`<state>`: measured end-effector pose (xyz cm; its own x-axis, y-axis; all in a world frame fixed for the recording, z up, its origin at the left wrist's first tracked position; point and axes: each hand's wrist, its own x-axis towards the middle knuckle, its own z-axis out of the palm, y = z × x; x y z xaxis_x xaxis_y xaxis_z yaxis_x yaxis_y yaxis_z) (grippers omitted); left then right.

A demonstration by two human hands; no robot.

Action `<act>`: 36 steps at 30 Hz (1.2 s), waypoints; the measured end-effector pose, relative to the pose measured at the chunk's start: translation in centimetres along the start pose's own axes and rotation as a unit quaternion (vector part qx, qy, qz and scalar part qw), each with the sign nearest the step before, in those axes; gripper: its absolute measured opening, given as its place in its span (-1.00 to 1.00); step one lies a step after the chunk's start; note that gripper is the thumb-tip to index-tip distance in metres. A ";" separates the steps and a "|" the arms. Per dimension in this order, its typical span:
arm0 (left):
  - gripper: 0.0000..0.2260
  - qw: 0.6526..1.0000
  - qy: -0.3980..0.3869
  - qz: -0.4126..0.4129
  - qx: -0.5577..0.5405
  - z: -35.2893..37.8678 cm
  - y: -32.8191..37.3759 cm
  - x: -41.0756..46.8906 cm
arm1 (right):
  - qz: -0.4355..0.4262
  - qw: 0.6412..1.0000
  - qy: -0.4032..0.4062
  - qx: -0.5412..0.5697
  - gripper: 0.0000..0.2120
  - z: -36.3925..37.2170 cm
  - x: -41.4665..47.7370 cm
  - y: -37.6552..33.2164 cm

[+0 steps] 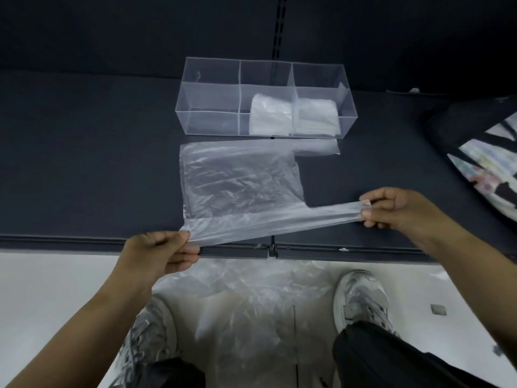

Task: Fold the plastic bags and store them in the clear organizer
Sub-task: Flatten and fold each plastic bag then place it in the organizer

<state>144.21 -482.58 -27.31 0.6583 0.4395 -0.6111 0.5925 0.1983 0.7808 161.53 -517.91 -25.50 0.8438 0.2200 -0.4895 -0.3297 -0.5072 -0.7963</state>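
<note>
Plastic film is pinched in both grips. The left grip (165,252), at 7 o'clock of the plastic bag (240,180), clamps the bag's near corner between thumb and curled fingers. The right grip (397,208), at 4 o'clock, pinches the end of one handle, so the film is taut between the two.

One bag is in hand. Its body lies flat on the dark surface (84,163), and its second handle lies at 1 o'clock, just beside the clear organizer (207,88).

The organizer stands at 12 o'clock and has three compartments. Two folded bags are stored in it: the middle-compartment bag (268,114) and the right-compartment bag (317,114).

At 6 o'clock, loose plastic (246,303) lies on the floor between two shoes; its bag count cannot be told. At 3 o'clock, one patterned item (481,152) is cut off by the frame edge.
</note>
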 end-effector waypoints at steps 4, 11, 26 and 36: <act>-0.82 0.999 -0.029 -0.015 0.018 0.5 0.4 -0.4 | 0.006 0.996 0.051 -0.078 -0.86 -0.3 -0.6 0.9; -0.86 0.997 -0.058 -0.014 0.050 1.8 0.5 0.0 | 0.045 0.977 0.052 -0.200 -0.86 -0.6 -1.3 0.8; -0.69 0.762 0.033 0.446 0.469 4.7 0.2 0.2 | -0.298 0.876 0.051 -0.376 -0.59 12.8 -2.3 -6.1; -0.30 0.668 0.005 0.356 0.653 2.5 -1.2 3.9 | -0.242 0.801 0.065 -0.544 -0.28 11.8 -0.5 1.7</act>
<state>147.25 -483.31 -30.97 0.9900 0.0213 -0.1391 0.0341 -0.9953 0.0907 155.56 -509.04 -30.82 0.8217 0.5572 -0.1195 0.5535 -0.8303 -0.0652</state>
